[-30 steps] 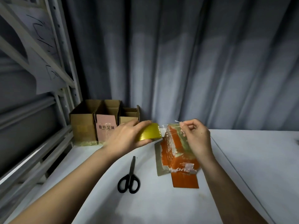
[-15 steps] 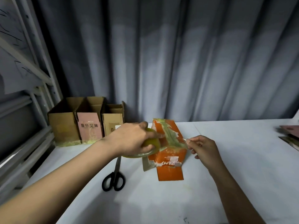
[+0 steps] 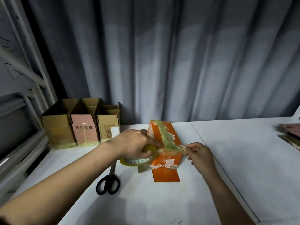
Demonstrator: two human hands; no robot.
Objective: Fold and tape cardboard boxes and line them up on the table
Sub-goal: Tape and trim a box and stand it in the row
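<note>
An orange cardboard box [image 3: 165, 143] stands on the white table [image 3: 227, 168], its top seam covered with yellowish tape and one flap lying flat toward me. My left hand [image 3: 133, 143] grips a roll of clear yellowish tape [image 3: 138, 159] against the box's left side. My right hand [image 3: 197, 153] pinches the free tape end at the box's right edge, and the strip stretches across the box between both hands.
Black scissors [image 3: 108, 182] lie left of the box. Three open cardboard boxes [image 3: 81, 124] stand in a row at the back left, beside a metal shelf frame [image 3: 24, 98]. Flat cardboard pieces [image 3: 289, 133] lie at the far right edge. A grey curtain hangs behind.
The tape roll came down from above the box to its left side. My right hand dropped from the box top to its right edge, pulling the strip across.
</note>
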